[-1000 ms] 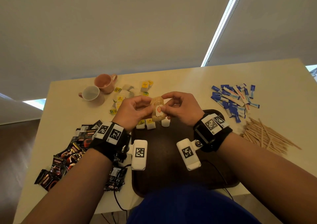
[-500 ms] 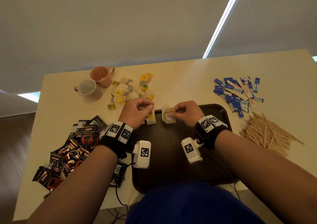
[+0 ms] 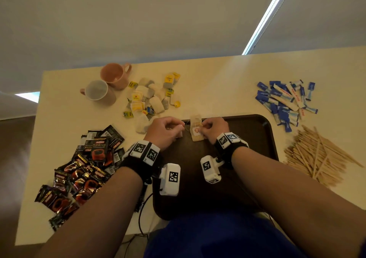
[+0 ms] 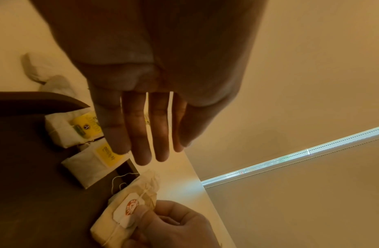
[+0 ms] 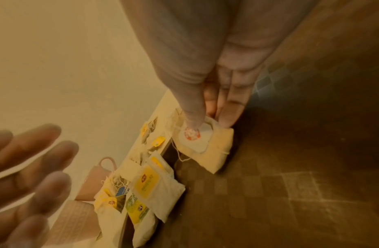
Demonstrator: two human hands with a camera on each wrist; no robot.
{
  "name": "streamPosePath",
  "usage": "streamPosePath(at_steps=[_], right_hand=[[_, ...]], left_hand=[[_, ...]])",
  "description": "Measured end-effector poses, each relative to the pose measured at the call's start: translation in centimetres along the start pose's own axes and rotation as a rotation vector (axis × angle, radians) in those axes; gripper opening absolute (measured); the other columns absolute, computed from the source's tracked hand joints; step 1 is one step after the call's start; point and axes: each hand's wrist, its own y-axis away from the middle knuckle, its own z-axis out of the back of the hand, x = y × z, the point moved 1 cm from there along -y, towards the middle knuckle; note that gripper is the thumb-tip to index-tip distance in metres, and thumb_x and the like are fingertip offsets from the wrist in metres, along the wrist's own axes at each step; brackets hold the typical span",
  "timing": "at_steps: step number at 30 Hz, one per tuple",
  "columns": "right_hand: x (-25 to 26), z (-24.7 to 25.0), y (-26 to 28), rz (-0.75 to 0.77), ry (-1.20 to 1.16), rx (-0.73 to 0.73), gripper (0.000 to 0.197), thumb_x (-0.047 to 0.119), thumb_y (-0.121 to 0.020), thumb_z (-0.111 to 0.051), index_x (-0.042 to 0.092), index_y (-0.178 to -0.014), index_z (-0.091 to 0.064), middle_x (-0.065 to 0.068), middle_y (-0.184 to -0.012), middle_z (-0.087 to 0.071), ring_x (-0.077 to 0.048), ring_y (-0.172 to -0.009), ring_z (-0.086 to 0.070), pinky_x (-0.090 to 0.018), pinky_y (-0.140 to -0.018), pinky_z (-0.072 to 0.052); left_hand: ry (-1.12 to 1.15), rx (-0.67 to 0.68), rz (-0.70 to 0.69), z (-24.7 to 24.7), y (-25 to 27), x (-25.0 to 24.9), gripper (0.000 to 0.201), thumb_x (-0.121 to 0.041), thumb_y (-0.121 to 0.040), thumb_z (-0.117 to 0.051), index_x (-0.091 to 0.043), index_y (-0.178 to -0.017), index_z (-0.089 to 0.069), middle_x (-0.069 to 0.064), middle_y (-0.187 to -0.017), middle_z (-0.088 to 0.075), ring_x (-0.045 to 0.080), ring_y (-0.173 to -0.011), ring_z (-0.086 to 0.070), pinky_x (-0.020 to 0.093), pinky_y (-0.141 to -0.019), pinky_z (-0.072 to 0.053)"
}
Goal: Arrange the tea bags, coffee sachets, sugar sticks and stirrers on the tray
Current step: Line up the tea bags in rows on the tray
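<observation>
**Inspector:** Now, report the right hand.

**Operator:** From my remote seat I see the right hand [image 3: 213, 128] at the tray's [image 3: 265, 139] far edge. Its thumb and fingers [image 5: 233, 107] pinch the red tag [image 5: 192, 135] against a beige tea bag [image 3: 196, 131]. That bag rests on the tray, its far end reaching past the rim. A loose string [image 4: 120, 181] curls beside it.

**Inspector:** And the left hand?

**Operator:** The left hand [image 3: 164, 131] is just beside the right, over the tray's far left corner. The wrist view shows its fingers [image 4: 141, 134] straight and slightly spread, gripping nothing. From the head view they look loosely bent; I trust the closer camera.

**Inspector:** Anything else on the tray?

**Operator:** Two white bags [image 4: 78, 151] with yellow tags lie side by side near that corner, under the left fingers.

**Inspector:** Stock on the surface?

**Operator:** A tea pile [image 3: 152, 97] sits beyond the tray, left of centre. Coffee sachets [image 3: 85, 166] are heaped to the left of the tray. Sugar sticks [image 3: 285, 99] lie scattered past the tray's far right corner. Stirrers [image 3: 316, 155] are stacked on the right, near the tray's side. Two mugs [image 3: 107, 83] stand touching, left of the tea pile, one pink and one with a white inside.
</observation>
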Motion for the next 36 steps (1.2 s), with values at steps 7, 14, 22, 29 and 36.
streamPosePath(at_steps=[7, 14, 22, 29, 36], right_hand=[[0.6, -0.5, -0.6, -0.061, -0.025, -0.046, 0.011, 0.020, -0.081, -0.080, 0.019, -0.085, -0.069, 0.000, -0.083, -0.070, -0.016, -0.083, -0.070, -0.037, -0.082, -0.060], [1.6, -1.2, -0.3, -0.057, -0.004, -0.011, 0.013, 0.020, -0.084, -0.078, 0.012, -0.093, -0.076, -0.005, -0.088, -0.074, -0.018, -0.085, -0.070, -0.036, -0.083, -0.060], [1.7, -1.1, -0.1, -0.026, -0.010, 0.019, 0.025, 0.025, -0.083, -0.079, 0.012, -0.105, -0.074, -0.004, -0.092, -0.074, -0.016, -0.088, -0.071, -0.036, -0.085, -0.059], [0.2, 1.4, 1.0, -0.006, 0.081, -0.028, 0.016, 0.017, -0.091, -0.069, 0.015, -0.106, -0.072, -0.001, -0.097, -0.072, -0.013, -0.093, -0.067, -0.032, -0.092, -0.055], [0.2, 1.8, 2.5, 0.038, 0.179, 0.015, 0.011, 0.018, -0.092, -0.067, 0.017, -0.101, -0.073, 0.002, -0.097, -0.069, -0.009, -0.091, -0.061, -0.024, -0.085, -0.049]], left_hand=[[0.024, -0.021, 0.057, 1.2, -0.6, 1.2, 0.013, -0.014, -0.095, -0.064, -0.025, -0.093, -0.070, 0.002, -0.095, -0.075, 0.020, -0.089, -0.072, 0.034, -0.076, -0.061], [0.109, -0.099, 0.106, 2.9, -1.0, 2.9, 0.011, -0.012, -0.096, -0.063, -0.018, -0.099, -0.072, 0.002, -0.093, -0.076, 0.022, -0.087, -0.074, 0.029, -0.068, -0.055], [0.146, -0.184, 0.104, 4.3, -0.9, 3.5, 0.016, -0.008, -0.095, -0.063, -0.020, -0.091, -0.073, 0.003, -0.089, -0.076, 0.017, -0.079, -0.071, 0.031, -0.072, -0.058], [-0.108, -0.490, 0.324, 9.5, -3.8, 6.5, 0.015, -0.019, -0.075, -0.081, -0.023, -0.086, -0.071, 0.001, -0.092, -0.075, 0.022, -0.084, -0.071, 0.040, -0.086, -0.059], [-0.659, -0.276, 0.072, 10.3, -8.1, 5.3, 0.066, -0.014, -0.073, -0.082, -0.020, -0.134, -0.056, 0.016, -0.130, -0.052, 0.036, -0.120, -0.052, 0.037, -0.100, -0.042]])
